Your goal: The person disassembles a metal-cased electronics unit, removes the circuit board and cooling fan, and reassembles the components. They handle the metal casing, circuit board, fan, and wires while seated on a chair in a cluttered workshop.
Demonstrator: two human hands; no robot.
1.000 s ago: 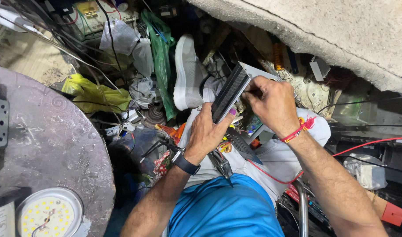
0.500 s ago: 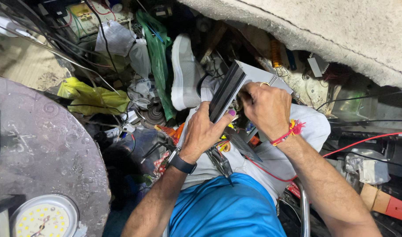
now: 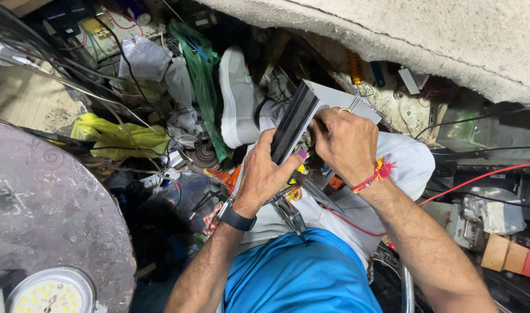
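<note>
Left hand (image 3: 265, 174) gripping a flat dark ribbed metal panel (image 3: 295, 122) from below, tilted edge-on above the lap, right hand (image 3: 347, 142) closed over its grey upper end, white shoe (image 3: 237, 95) just beside, round grey worktop (image 3: 45, 214) at left.

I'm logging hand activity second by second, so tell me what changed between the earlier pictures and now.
Little changed. The right hand slid slightly along the finned metal casing, its fingers now curled over the top edge. The left hand kept its grip on the casing's lower end. The casing stayed tilted over the lap; the white shoe and yellow bag stayed put.
</note>
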